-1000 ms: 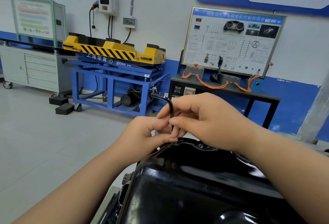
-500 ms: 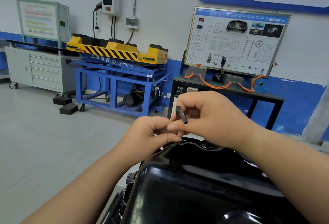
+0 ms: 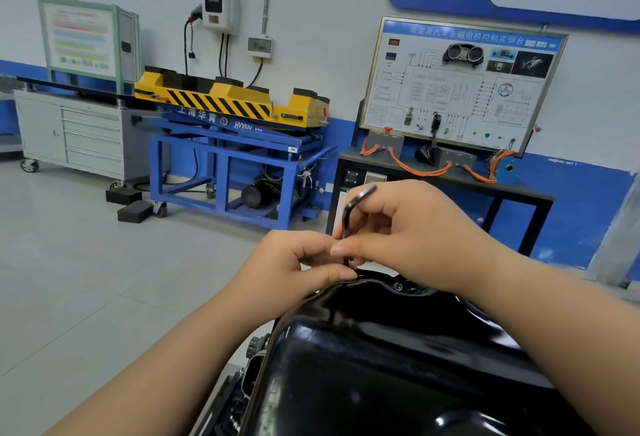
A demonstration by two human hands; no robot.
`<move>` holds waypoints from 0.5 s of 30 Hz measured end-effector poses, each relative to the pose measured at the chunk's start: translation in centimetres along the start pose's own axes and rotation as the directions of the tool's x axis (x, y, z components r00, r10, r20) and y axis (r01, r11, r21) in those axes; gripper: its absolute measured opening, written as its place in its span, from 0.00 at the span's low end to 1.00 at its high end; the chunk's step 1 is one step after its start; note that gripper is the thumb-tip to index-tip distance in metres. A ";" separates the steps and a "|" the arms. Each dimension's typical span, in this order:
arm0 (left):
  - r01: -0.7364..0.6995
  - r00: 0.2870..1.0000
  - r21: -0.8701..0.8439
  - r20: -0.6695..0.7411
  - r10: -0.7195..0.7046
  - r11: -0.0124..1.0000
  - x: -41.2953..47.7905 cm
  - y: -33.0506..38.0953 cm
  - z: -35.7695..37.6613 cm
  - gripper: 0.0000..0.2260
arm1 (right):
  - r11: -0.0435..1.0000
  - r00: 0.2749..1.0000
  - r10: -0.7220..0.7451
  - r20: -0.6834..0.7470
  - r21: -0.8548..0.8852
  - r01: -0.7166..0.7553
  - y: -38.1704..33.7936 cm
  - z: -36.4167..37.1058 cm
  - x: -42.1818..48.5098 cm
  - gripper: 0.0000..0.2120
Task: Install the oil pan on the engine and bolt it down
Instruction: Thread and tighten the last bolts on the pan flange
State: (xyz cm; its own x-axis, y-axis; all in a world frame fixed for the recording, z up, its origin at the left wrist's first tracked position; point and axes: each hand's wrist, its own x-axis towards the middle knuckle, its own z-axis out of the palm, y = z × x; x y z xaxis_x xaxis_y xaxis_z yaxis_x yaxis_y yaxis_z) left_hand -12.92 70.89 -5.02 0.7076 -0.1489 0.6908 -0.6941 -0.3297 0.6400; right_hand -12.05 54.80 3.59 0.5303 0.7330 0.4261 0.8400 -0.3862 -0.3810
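A glossy black oil pan fills the lower middle of the view, sitting on the engine, of which only a dark edge shows at the pan's left. My right hand pinches a black L-shaped hex key, its long leg pointing down into the pan's far flange and its short arm pointing up and right. My left hand is curled at the foot of the key by the flange rim. The bolt under the key is hidden by my fingers. Another bolt head shows on the flange.
Across the grey floor stand a blue lift table with a yellow striped top, a grey drawer cabinet at the left, and a black training bench with a wiring panel just behind my hands.
The hex key's short arm has swung round from pointing left to pointing up and right as my right hand turned it. The view has shifted slightly.
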 end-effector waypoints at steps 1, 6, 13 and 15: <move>-0.010 1.000 0.001 0.001 0.010 1.000 0.1 0.1 0.1 0.10 | 1.000 1.000 0.005 0.007 -0.012 -0.005 0.0 0.0 0.1 0.04; -0.029 1.000 0.044 0.000 0.029 0.999 0.0 -0.1 0.1 0.07 | 1.000 0.995 0.016 0.096 0.022 -0.018 -0.3 -0.1 -0.2 0.05; -0.013 0.999 0.138 0.036 0.008 0.990 -0.1 0.1 -0.2 0.11 | 0.998 0.999 -0.012 0.051 0.060 0.009 0.3 -0.2 -0.1 0.08; 0.012 1.000 0.067 0.018 -0.014 0.998 -0.1 0.0 -0.1 0.12 | 0.998 1.000 -0.003 0.021 0.060 0.002 0.3 -0.1 -0.1 0.05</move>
State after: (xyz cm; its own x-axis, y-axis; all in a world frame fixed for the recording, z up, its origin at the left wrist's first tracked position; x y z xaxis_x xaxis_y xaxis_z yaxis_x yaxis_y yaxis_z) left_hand -12.98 71.02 -5.01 0.7193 -0.1616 0.6757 -0.6749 -0.3929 0.6246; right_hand -11.78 54.57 3.53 0.5250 0.7457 0.4102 0.8327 -0.3504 -0.4287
